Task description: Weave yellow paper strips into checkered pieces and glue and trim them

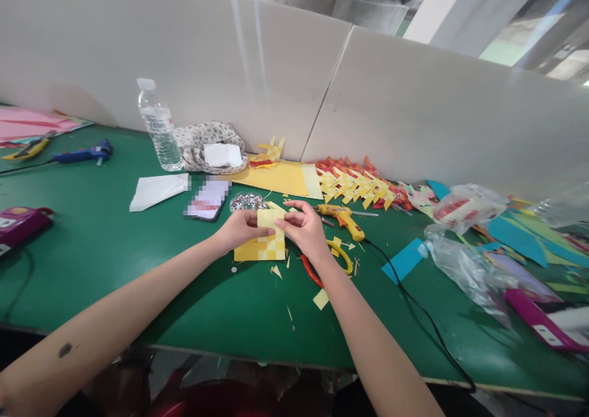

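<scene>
Both my hands hold a woven yellow paper piece [265, 245] just above the green table [115, 270]. My left hand [239, 228] pinches its upper left edge with closed fingers. My right hand [304, 227] pinches the top right edge, thumb and fingers pressed on the paper. Scissors with red and yellow handles [340, 256] lie under my right wrist. A yellow glue gun [341, 216] lies just right of my right hand. A small dish of googly eyes [247, 202] sits right behind the paper.
A water bottle [159, 126], a patterned pouch [209, 147], a phone [208, 199] and white paper [156, 190] lie at the back left. Finished yellow and orange woven pieces [359, 184] pile at the back. Plastic bags [464, 251] and coloured sheets lie at the right. A blue glue gun [83, 154] lies far left.
</scene>
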Available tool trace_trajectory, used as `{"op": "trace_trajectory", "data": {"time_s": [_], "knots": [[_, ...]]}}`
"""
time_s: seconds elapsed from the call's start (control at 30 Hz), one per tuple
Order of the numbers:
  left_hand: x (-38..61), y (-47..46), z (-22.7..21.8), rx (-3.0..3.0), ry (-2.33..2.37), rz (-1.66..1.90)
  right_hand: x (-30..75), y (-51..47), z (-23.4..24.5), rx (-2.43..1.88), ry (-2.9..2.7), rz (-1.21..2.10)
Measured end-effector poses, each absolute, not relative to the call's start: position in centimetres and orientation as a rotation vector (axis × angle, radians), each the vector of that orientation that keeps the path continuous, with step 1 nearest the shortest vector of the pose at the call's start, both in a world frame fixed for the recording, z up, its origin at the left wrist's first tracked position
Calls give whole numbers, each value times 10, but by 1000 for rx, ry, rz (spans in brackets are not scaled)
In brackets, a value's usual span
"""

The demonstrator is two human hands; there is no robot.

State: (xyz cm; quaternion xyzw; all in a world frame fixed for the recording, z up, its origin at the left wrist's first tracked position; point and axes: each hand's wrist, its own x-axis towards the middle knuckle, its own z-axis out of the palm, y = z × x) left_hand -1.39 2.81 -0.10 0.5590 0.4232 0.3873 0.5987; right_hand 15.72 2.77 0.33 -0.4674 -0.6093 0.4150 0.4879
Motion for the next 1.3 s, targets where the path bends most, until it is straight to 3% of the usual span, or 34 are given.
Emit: {"op": "trace_trajectory", "data": {"time_s": [0.83, 1.3], "knots": [[-21, 28, 3, 1272, 914, 732, 154, 22, 6, -1066, -1554, 948], [-19, 31, 0, 1227, 1011, 836, 156, 26, 2, -1120, -1559, 955]]}}
